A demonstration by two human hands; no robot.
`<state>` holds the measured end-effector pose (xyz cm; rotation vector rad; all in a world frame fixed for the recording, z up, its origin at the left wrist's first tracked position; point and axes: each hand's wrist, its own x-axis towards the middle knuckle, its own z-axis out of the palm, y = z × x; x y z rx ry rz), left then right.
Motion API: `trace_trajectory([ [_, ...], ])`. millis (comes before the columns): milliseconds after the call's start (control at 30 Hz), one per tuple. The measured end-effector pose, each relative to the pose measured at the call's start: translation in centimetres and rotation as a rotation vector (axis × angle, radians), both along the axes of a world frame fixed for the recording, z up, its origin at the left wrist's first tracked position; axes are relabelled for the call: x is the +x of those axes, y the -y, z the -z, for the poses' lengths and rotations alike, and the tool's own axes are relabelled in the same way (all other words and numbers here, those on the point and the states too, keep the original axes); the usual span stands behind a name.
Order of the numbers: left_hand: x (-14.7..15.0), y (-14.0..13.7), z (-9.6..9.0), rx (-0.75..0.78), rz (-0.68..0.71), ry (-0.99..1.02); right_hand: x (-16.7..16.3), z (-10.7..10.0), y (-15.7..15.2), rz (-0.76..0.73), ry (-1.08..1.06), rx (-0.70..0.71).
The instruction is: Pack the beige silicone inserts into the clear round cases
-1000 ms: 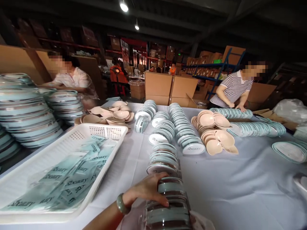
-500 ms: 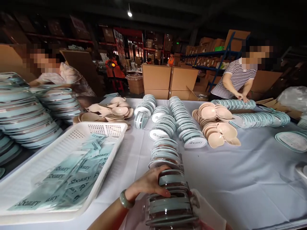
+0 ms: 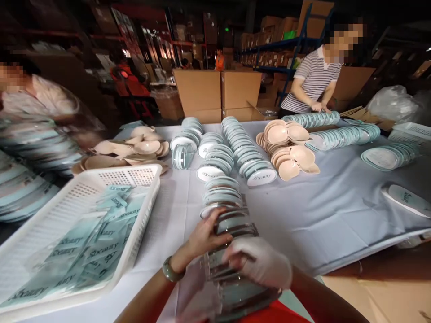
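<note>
A row of oval, clear-wrapped packs with pale-blue bands leans toward me down the middle of the table. My left hand, bare with a green bangle at the wrist, grips the packs, its fingers over their far side and its thumb nearer me. Over the same row is my right hand in a white glove. Its fingers bend toward the packs but are smeared by motion, so what they hold is unclear. Below the hands the nearest packs are blurred. Farther along, upright packs show white faces printed "beauty".
At left stands a white basket of printed pouches. Beige cup-shaped pieces lie in piles on the grey-clothed table. More packs line the right side. Co-workers stand at far left and far right; cartons are behind.
The view has turned right and down. My right hand has come up from beside the near packs to above the row, close to my left hand. My left hand stays on the packs.
</note>
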<state>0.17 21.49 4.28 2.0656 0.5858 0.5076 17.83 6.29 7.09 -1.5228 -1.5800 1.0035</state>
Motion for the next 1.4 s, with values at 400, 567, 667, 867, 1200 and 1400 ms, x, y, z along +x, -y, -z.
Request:
trace_trajectory([
  [400, -5.5, 15.5, 6.8, 0.334, -0.319, -0.017, 1.8, 6.4, 9.5, 0.508, -0.401, -0.243],
  [567, -6.0, 18.2, 11.0, 0.418, -0.550, -0.027, 2.0, 6.0, 9.4, 0.513, -0.558, -0.326],
  [667, -6.3, 18.9, 11.9, 0.246, -0.505, 0.034, 2.5, 5.9, 9.6, 0.500, -0.603, -0.376],
  [867, -5.0, 17.3, 9.3, -0.261, -0.449, 0.293, 2.5, 4.4, 8.4, 0.429, -0.431, -0.463],
  [1200, -5.1, 15.8, 8.0, -0.060, -0.375, 0.000, 3.0, -0.5, 7.8, 0.240, -0.176, -0.553],
  [1400, -4.0, 15.5, 6.7, 0.183, -0.301, -0.150, -4.6, -5.3, 4.1, -0.065, 0.508, -0.367],
])
